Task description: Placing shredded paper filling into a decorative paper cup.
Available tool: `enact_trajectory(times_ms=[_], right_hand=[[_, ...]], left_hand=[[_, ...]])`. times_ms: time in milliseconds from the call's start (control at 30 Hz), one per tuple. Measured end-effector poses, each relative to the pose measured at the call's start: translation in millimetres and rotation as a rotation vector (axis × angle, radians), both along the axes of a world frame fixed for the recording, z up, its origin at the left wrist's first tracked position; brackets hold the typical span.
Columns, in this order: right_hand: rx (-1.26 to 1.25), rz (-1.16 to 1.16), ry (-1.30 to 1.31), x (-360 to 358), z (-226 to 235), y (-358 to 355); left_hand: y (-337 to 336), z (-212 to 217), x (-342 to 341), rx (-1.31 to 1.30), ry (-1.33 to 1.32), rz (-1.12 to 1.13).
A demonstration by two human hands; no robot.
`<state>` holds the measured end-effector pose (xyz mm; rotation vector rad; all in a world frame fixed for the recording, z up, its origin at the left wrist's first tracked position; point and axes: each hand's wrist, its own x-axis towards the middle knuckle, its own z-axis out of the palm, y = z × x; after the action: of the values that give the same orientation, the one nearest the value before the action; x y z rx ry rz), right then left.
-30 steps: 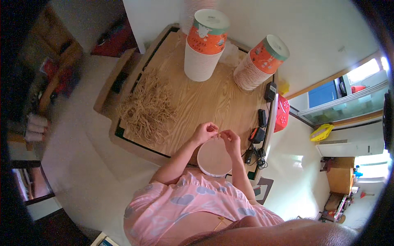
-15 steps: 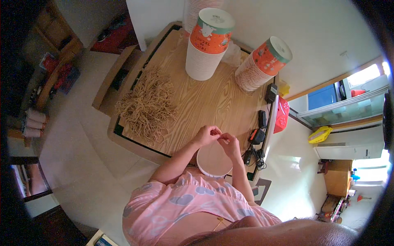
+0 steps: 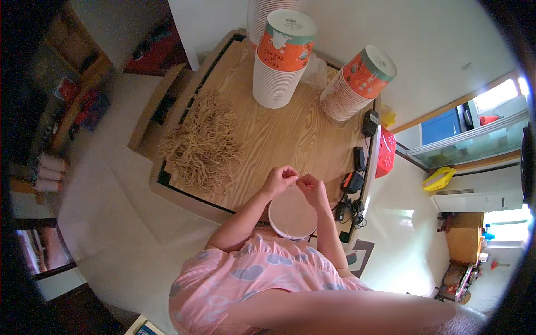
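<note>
My left hand [image 3: 282, 180] and my right hand [image 3: 312, 188] meet over a paper bucket [image 3: 293, 216] held against my lap. Fingertips of both hands are pinched together, almost touching, at the bucket's far rim. A thin strand of twine [image 3: 291, 190] seems to hang from between them; its ends are too fine to follow. The bucket's pale round face is turned up toward me. Left of my hands, a loose tangled heap of tan twine [image 3: 201, 145] lies on the wooden table [image 3: 268, 139].
Tall stacks of upturned paper buckets, orange, green and white, stand at the back: one in the middle [image 3: 279, 67], one at right [image 3: 357, 84]. Black power adapters [image 3: 358, 159] and a tangled cable [image 3: 352, 211] lie along the right edge. A red plastic object [image 3: 385, 152] stands beyond it.
My hands have shifted slightly over the bucket's rim, still pinched close together, and the right has turned a little. The view has moved slightly.
</note>
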<state>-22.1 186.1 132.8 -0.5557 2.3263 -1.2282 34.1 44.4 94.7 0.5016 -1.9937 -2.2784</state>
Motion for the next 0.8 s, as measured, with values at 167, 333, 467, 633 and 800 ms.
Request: enact_trajectory(times_ms=[167,333,467,633,800], right_hand=[[0.006,-0.027,0.028,5,5,-4],[-0.051,-0.003,-0.060,12,18,-4],[-0.040,0.002,-0.033,10,8,4],[0.005,-0.010,-0.014,9,7,1],[-0.030,0.027,0.020,8,7,2]], left_hand=[[-3,-3,5,0.119,0.036,0.016],[-4,-25,8,0.161,0.048,0.064],[-2,-5,7,0.107,0.054,0.033],[-2,-8,10,0.067,0.054,-0.052],[-3,-6,6,0.231,-0.023,0.017]])
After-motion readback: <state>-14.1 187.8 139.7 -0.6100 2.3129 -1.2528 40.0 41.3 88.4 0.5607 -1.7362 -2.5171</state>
